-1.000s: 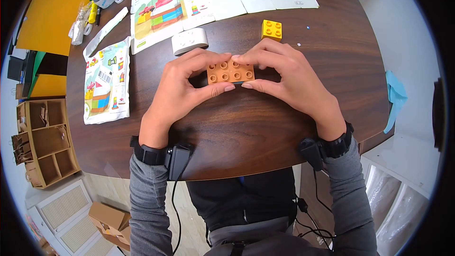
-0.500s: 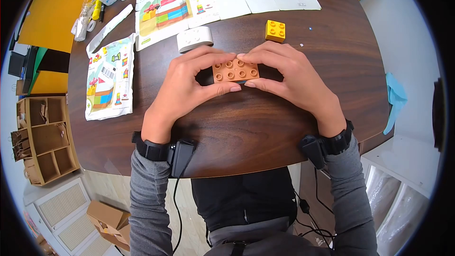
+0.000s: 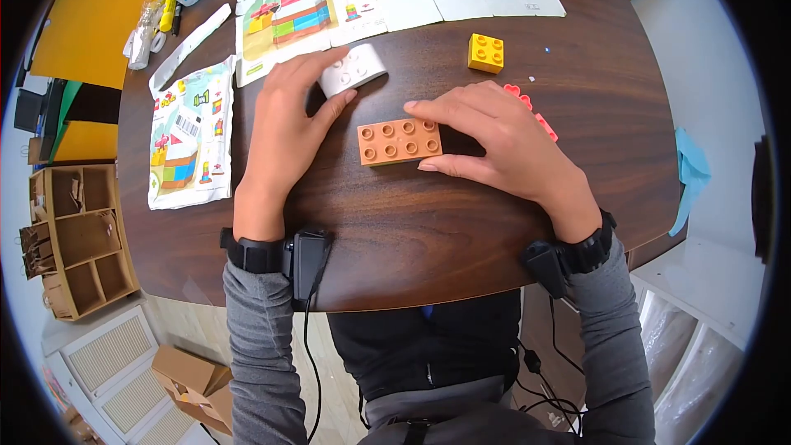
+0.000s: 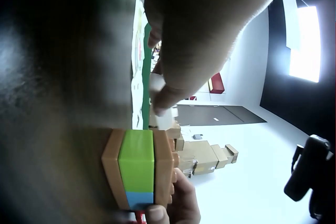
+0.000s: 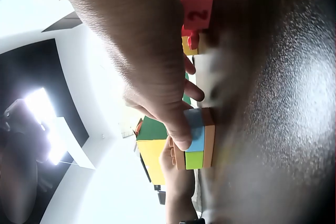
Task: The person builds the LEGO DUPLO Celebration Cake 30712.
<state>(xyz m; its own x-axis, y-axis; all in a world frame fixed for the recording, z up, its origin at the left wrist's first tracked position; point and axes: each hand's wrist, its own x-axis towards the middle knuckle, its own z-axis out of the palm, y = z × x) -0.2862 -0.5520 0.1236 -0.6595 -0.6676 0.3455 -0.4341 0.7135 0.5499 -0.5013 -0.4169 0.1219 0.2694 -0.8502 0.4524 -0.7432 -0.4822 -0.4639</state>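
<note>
My right hand (image 3: 503, 136) grips the right end of a stack of toy building bricks (image 3: 400, 142), thumb on the near side and fingers on the far side. The right wrist view shows brown bricks at the stack's top and bottom, with a blue brick (image 5: 197, 129) and a green brick (image 5: 195, 160) side by side between them. Up and to the left of the stack, my left hand (image 3: 288, 107) pinches a white rounded brick (image 3: 354, 68) between thumb and fingers. That white brick sits at a slant and is partly covered by the fingers.
A yellow brick (image 3: 486, 53) lies beyond my right hand. Red bricks (image 3: 545, 127) peek out behind that hand; one red brick (image 5: 197, 1) bears a "2". An instruction sheet (image 3: 313, 53) spreads along the back, and a printed packet (image 3: 188, 173) lies at left.
My left hand has left the brick stack and moved left and away to the white brick, which has turned. The stack now lies lower, angled, in my right hand alone. Red bricks have come into view.
</note>
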